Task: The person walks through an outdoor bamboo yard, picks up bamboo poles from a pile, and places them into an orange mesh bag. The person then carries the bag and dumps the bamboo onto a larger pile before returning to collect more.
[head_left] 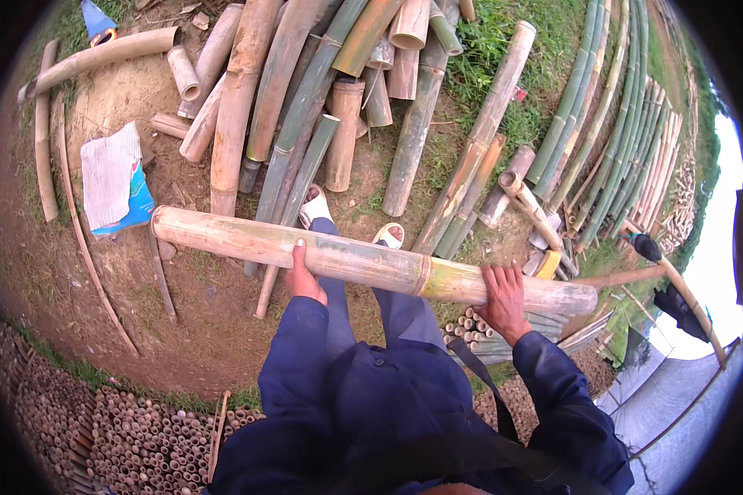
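A thick pale bamboo pole (363, 262), tan with greenish-yellow patches and a joint ring right of its middle, lies crosswise in front of my body, off the ground. My left hand (304, 280) grips it from the near side, thumb up along its face and the other fingers hidden beneath. On the right part, my right hand (504, 301) is wrapped over the pole, fingertips at its upper edge. The pole's left end is tipped slightly higher in the picture than its right. Below it, my sandalled feet (318, 208) stand among cut bamboo.
Ahead lies a heap of cut bamboo pieces (248, 91). Long green poles (627, 124) are stacked at the right. A torn cardboard piece (111, 177) and a saw (99, 25) lie at the left. Bundled bamboo ends (153, 437) fill the lower left; a grey sheet (677, 396) hangs lower right.
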`<state>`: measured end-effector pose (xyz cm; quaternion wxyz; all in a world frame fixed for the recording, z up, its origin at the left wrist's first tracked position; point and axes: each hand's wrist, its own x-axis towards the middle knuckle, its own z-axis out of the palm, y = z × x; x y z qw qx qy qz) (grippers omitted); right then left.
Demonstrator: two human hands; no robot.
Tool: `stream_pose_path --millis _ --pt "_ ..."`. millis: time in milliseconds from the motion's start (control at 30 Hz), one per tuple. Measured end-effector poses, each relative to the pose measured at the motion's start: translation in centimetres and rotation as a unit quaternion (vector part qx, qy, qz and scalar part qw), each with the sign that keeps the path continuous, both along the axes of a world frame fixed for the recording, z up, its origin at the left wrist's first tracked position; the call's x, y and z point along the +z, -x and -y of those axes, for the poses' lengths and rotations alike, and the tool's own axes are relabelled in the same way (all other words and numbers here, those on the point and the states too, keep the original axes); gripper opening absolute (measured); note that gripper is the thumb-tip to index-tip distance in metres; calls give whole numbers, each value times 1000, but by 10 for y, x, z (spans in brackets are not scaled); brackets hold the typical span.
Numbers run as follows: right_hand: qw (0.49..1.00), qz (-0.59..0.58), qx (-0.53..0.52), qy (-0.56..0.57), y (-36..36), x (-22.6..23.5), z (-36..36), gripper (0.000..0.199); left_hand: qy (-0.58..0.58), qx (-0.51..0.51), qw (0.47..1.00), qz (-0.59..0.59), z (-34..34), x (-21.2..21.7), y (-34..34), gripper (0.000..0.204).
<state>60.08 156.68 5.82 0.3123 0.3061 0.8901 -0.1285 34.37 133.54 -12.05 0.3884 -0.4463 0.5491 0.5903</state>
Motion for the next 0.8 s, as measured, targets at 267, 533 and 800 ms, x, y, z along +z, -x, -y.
stream_pose_path --millis 267,533,800 --pt "923 -2 -383 -46 -201 32 172 81 23 -415 907 -73 -142 11 -152 94" --pt "775 -149 -614 -7 -203 -101 121 77 92 -671 706 -205 -378 1 -205 116" --pt "692 -251 -677 8 -186 -238 -76 72 -66 -595 678 -427 -313 -16 -164 100"
